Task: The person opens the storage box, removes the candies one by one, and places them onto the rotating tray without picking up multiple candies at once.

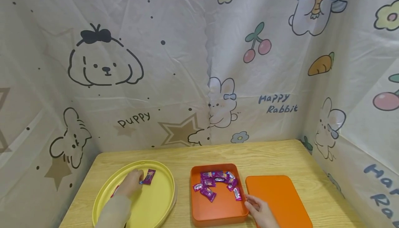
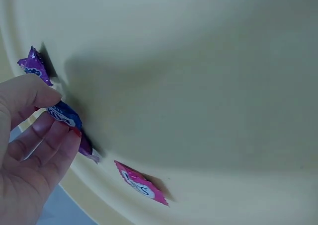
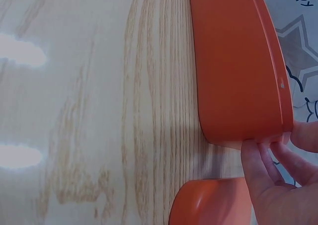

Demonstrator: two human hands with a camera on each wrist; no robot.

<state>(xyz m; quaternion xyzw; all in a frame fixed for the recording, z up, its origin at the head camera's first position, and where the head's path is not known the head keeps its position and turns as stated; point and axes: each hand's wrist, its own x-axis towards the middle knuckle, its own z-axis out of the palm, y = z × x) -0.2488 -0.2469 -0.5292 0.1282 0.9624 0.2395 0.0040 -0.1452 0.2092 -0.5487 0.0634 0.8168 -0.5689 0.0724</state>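
My left hand (image 1: 128, 183) is over the yellow round tray (image 1: 152, 205). Between thumb and fingers it pinches a small blue-wrapped candy (image 2: 64, 114), clear in the left wrist view. Purple candies (image 2: 36, 67) lie close by the fingers along the tray's edge, one of them partly hidden behind the held candy. A pink candy (image 2: 141, 186) is a little further along. At the front right corner of the orange box (image 1: 215, 215), my right hand (image 1: 262, 210) grips the wall, thumb at the rim and fingers against the outer side. Several purple-wrapped candies (image 1: 208, 193) lie inside this box.
An orange lid (image 1: 277, 196) lies flat to the right of the box, partly under the right hand in the head view. Everything stands on a wooden table (image 1: 184, 155). A printed curtain (image 1: 174, 93) encloses the table's back and sides.
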